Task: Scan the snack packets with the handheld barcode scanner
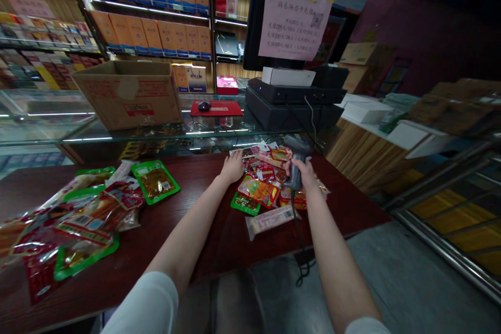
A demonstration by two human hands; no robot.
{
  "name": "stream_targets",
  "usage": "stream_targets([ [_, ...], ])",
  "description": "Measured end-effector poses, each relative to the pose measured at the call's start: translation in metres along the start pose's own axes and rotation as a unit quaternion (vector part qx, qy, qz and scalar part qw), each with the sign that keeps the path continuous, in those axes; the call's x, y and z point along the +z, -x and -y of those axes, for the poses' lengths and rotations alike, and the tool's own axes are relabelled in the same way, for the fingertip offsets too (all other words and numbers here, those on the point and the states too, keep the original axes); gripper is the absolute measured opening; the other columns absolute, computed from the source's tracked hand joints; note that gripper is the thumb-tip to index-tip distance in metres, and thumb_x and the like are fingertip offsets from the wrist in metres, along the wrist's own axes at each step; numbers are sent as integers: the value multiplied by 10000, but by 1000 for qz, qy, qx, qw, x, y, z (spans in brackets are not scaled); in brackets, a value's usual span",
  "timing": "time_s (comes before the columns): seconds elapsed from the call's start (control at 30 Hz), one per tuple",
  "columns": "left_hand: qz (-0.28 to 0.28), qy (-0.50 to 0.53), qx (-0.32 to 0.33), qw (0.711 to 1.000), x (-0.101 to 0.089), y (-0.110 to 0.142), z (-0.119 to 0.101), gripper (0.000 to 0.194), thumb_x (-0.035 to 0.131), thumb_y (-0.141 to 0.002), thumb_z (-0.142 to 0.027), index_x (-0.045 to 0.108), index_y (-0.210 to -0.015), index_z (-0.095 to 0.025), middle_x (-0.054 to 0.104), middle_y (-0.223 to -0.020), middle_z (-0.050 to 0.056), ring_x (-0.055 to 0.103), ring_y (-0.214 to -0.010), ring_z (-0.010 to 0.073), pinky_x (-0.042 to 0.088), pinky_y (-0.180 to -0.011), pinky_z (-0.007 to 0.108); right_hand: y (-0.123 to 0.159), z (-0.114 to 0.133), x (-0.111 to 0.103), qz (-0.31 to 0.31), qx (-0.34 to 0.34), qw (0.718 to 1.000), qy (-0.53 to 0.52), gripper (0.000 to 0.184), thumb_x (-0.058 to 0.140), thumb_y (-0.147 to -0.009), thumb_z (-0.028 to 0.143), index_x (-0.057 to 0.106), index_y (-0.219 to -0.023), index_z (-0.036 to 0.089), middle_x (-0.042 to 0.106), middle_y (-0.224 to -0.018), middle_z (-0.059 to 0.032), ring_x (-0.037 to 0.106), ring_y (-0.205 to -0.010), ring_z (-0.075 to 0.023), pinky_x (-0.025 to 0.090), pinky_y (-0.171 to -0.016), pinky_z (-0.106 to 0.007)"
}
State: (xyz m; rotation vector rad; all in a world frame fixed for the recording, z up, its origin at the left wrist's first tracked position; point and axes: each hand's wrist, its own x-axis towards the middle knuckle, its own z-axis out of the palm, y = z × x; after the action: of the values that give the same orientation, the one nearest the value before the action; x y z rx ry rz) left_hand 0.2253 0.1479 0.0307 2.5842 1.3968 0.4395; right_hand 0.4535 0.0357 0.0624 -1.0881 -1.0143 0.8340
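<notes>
Two bare hands are over the right part of the dark red bench, and the pile of packets lies between and around them. The right hand has its grip closed round the handle of the handheld scanner, at the right side of the pile. The left hand lies palm down at the pile's far left edge, its grip open with the fingers extended; whether it pins a packet, I can't tell from here.

If I were advising, I'd use that free hand to draw one packet clear and press its film flat, since crinkles and glare could spoil a read. The long pale packet at the near side looks easiest: its barcode label faces up. I'd angle the scanner's nose squarely at a label, with a little air between, and keep the wrist loose. The cord drops over the near edge, so I'd want it off the labels. The left heap is best kept well apart, so the two don't mix
</notes>
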Motion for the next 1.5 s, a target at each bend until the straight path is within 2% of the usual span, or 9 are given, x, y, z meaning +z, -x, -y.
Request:
stream_targets([
  [0.33, 1, -83, -52, 995, -11, 17, 12, 496, 463, -947, -454, 556, -1295, -114, 519, -1373, 234, 471, -1277, 368, 382, -1044, 496, 1, -6, 6, 65, 40, 997, -7, 296, 684, -707, 440, 543, -814, 203, 598, -562, 25, 507, -420, -114, 374, -399, -229],
  [0.57, 29, -10, -75, 997, -26, 27, 13, 310, 504, -943, -290, 575, -1151, -72, 648, -1160, 258, 611, -1161, 367, 458, -966, 476, 10, -5, 12, 89, 59, 994, 3, 276, 683, -717, 436, 542, -747, 201, 598, -562, 11, 503, -424, -117, 378, -399, -236],
  [0.8, -42, 153, -128, 979, -66, 57, 47, 324, 318, -981, -238, 614, -1036, -119, 725, -972, 155, 713, -926, 248, 534, -818, 356, 24, 16, 32, 126, 81, 988, -35, 272, 675, -724, 425, 535, -772, 197, 570, -568, 29, 480, -408, -102, 364, -367, -221],
  [0.9, -118, 396, -147, 899, -77, 78, 64, 341, 322, -968, -300, 592, -1071, -118, 729, -916, 99, 709, -810, 200, 558, -749, 335, 23, 24, 54, 170, 83, 980, -66, 264, 664, -731, 406, 539, -829, 196, 551, -560, 42, 470, -411, -97, 332, -359, -208],
  [1.03, -201, 701, -148, 668, -77, 100, 78, 244, 627, -806, -308, 604, -997, -157, 726, -870, 37, 691, -742, 169, 567, -745, 323, 20, 19, 89, 249, 100, 958, -98, 287, 657, -725, 419, 532, -858, 198, 524, -534, 58, 479, -406, -101, 345, -378, -212],
  [1.17, -198, 781, -170, 567, -75, 112, 85, 250, 645, -820, -272, 614, -1047, -173, 737, -928, 34, 704, -799, 168, 573, -831, 351, 25, 4, 112, 298, 133, 939, -113, 262, 639, -760, 420, 497, -811, 206, 530, -559, 57, 476, -397, -95, 389, -407, -231],
  [1.3, -105, 846, -155, 499, -82, 123, 82, 356, 526, -882, -315, 603, -1183, -141, 742, -1032, 103, 717, -923, 234, 568, -882, 428, 34, -2, 112, 314, 152, 930, -118, 279, 644, -771, 419, 469, -738, 204, 522, -561, 45, 466, -399, -93, 408, -431, -252],
  [1.4, -58, 865, -115, 484, -87, 131, 79, 435, 489, -871, -308, 570, -1263, -136, 729, -1094, 131, 713, -953, 265, 566, -858, 475, 37, 0, 105, 301, 140, 934, -134, 268, 642, -770, 413, 479, -782, 201, 505, -560, 55, 439, -397, -83, 355, -414, -230],
  [1.5, -45, 861, -121, 491, -87, 134, 82, 439, 501, -897, -443, 592, -1220, -160, 728, -1059, 125, 705, -818, 209, 571, -734, 367, 37, 2, 100, 280, 139, 940, -140, 268, 637, -766, 416, 475, -798, 204, 479, -559, 59, 424, -405, -82, 308, -402, -220],
])
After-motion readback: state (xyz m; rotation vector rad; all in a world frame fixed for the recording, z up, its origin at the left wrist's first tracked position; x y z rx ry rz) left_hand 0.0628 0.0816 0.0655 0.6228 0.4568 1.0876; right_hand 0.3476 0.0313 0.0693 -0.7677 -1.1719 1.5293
